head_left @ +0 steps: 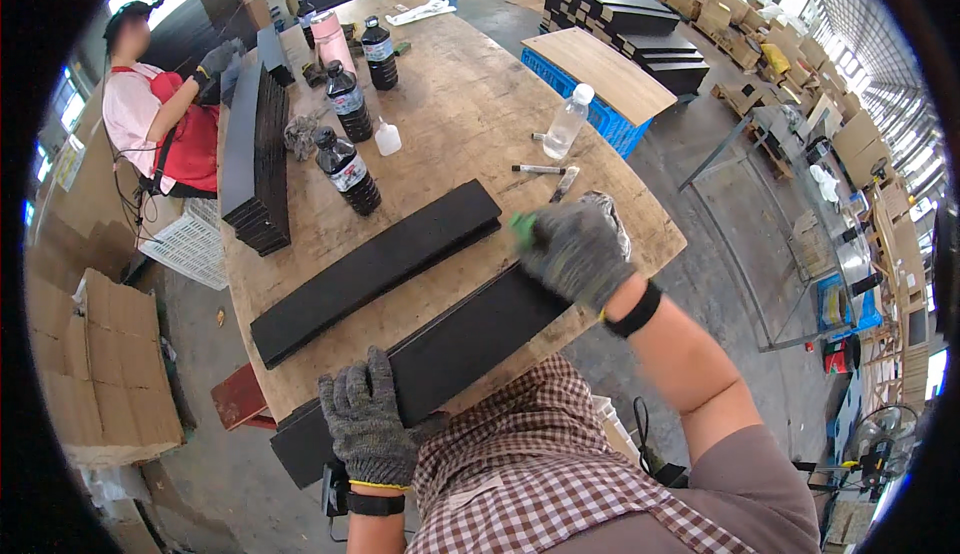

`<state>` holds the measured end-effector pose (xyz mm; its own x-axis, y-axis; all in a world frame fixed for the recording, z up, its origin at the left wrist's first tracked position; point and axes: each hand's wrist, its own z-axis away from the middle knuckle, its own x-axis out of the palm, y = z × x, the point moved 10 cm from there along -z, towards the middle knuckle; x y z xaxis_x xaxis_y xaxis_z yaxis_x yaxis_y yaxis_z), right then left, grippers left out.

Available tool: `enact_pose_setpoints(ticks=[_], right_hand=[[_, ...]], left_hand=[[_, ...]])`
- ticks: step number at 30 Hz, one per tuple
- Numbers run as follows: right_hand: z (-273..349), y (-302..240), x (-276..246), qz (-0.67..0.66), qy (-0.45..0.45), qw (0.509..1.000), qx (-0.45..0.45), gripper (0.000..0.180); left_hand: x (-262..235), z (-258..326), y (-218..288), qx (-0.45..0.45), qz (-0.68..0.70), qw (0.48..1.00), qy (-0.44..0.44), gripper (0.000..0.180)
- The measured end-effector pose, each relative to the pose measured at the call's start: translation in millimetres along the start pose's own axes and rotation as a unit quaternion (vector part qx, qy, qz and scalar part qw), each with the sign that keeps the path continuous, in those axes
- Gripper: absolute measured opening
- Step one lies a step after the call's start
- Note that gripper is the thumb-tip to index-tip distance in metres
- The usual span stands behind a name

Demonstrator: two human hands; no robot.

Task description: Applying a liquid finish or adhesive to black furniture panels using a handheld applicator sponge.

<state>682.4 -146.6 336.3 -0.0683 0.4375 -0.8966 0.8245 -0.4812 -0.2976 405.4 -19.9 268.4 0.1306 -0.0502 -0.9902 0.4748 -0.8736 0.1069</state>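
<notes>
Gloved left hand (368, 419) clamped over the near end of a long black board (440, 354), fingers (345, 394) curled down onto its top face. Gloved right hand (572, 249) pressed on the far end of the same board, fingers bent around a small green piece (522, 226); how tightly, cannot tell. Board lying flat along the near edge of the wooden bench (460, 104), overhanging toward the checked apron (520, 464). Second black board (378, 266) just beyond it, parallel and apart. Further back: three dark bottles (348, 169), a clear plastic bottle (567, 120), a marker (538, 169), a stack of black boards (256, 159). Another person in a red apron (190, 139) at the bench's far left.
</notes>
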Motion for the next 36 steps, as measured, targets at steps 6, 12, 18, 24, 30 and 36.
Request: enact_pose_setpoints(ticks=[6, 12, 18, 24, 30, 36], right_hand=[[17, 120, 10, -0.303, -0.027, 0.921, 0.242, 0.031], [67, 127, 15, -0.486, -0.040, 0.824, 0.288, 0.036], [89, 125, 3, -0.501, 0.036, 0.834, 0.227, 0.031], [135, 70, -4, -0.331, 0.158, 0.906, 0.213, 0.037], [153, -8, 41, -0.365, 0.112, 0.916, 0.123, 0.033], [125, -34, -5, -0.184, 0.160, 0.970, -0.023, 0.035]], left_hand=[[-1, -3, 3, -0.004, 0.007, 1.000, -0.012, 0.129], [6, 2, -1, -0.005, -0.003, 1.000, 0.002, 0.133], [5, 1, 0, -0.004, -0.003, 1.000, -0.009, 0.132], [-1, 2, 1, 0.008, 0.006, 1.000, 0.013, 0.129], [2, 0, 1, 0.012, 0.002, 1.000, 0.008, 0.126], [-7, -3, 7, 0.017, 0.008, 1.000, 0.008, 0.124]])
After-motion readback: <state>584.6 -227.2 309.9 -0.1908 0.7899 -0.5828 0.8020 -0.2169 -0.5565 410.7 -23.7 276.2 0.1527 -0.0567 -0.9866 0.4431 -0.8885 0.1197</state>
